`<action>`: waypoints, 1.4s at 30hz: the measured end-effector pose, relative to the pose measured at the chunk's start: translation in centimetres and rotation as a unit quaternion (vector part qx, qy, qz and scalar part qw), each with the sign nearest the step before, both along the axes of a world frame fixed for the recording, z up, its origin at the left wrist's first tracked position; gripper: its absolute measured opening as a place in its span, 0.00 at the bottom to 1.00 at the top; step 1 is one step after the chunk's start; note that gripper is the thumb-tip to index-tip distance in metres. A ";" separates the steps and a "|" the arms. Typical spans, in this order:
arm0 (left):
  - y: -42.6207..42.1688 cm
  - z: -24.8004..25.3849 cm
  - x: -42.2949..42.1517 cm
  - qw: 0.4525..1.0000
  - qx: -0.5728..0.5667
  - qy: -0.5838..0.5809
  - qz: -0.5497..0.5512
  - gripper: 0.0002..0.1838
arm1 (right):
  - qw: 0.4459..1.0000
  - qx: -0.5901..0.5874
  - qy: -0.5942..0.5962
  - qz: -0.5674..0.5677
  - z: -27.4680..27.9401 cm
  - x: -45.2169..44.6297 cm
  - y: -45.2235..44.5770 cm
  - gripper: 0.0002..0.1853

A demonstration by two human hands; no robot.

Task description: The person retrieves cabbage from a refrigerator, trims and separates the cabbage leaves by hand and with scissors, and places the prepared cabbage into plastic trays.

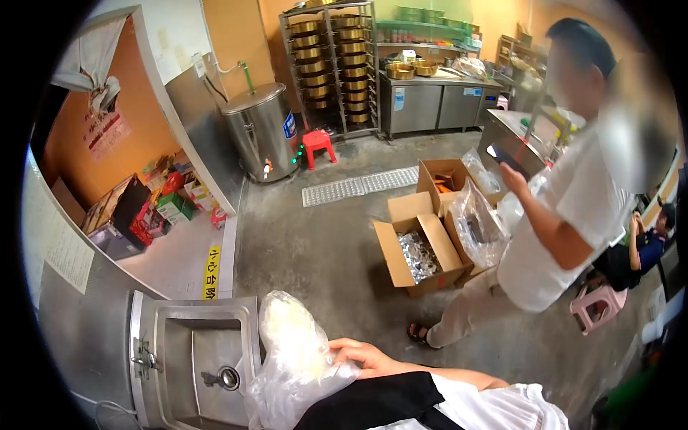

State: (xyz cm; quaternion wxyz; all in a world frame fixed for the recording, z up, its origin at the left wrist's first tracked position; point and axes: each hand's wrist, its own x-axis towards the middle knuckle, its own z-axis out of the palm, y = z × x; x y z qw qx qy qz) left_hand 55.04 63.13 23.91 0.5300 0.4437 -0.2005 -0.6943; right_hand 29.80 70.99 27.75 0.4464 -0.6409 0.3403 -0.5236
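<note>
A clear plastic bag [290, 351] with pale, whitish contents bulges in front of me, just right of the sink. My right hand [365, 356] reaches in from the right, its fingers bent and closed on the bag's right side. What exactly fills the bag I cannot make out. My left hand does not show; the bag and my black apron [373, 401] cover the area in front of my body.
A steel sink [251, 337] stands at the left. Open cardboard boxes [390, 251] sit on the floor ahead, beside a standing person [530, 236] holding a phone. Farther back are a red stool [319, 147], a steel boiler [258, 136] and a rack of pans [333, 72].
</note>
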 end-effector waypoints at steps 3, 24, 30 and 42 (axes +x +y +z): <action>-1.9 0.3 0.7 1.000 0.002 0.002 0.014 0.40 | 0.999 0.040 -0.004 -0.015 -0.1 -0.7 -2.2 0.10; -6.0 -0.8 3.0 0.998 -0.010 0.045 0.050 0.40 | 0.976 -0.023 0.138 -0.168 1.8 -0.5 -9.8 0.44; -13.5 -2.5 -1.9 0.996 -0.007 0.081 -0.022 0.40 | 0.949 -0.115 0.267 -0.123 2.0 -2.4 -16.2 0.45; -39.4 -1.5 -29.7 0.923 -0.012 0.275 -0.268 0.40 | 0.915 0.143 -0.325 -0.194 -0.5 -21.5 -37.3 0.14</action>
